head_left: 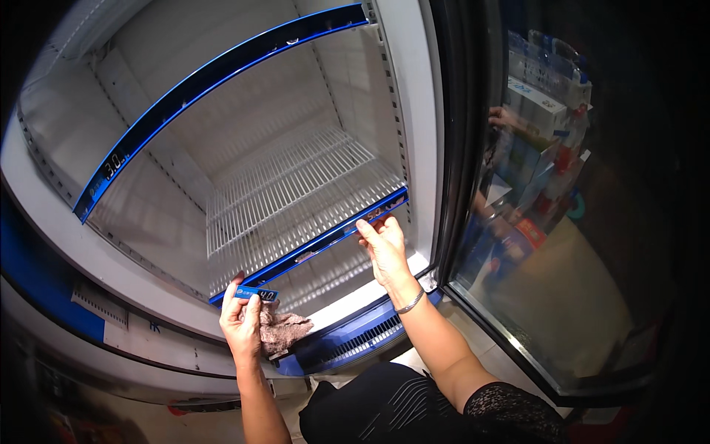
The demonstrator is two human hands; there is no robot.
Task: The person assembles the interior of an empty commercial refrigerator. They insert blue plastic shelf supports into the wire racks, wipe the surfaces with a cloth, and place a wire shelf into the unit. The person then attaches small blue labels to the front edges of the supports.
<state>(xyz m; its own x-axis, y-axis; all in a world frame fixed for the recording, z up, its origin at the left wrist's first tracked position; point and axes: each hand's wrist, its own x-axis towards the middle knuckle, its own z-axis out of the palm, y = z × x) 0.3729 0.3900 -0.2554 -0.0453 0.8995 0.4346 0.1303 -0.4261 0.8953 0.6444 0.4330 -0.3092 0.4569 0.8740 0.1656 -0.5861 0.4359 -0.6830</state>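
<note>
We're holding price tag and cloth in left fingers, pinching shelf strip with right fingers; ideally keeping pressure light.

A curved blue label strip arcs from upper left to upper centre. Along the right, a dark-framed glass door stands open, with transparent bottles and a white carton showing in its glass. Lower centre: a blue slotted vent. Lower left: a white label on a blue panel.
</note>
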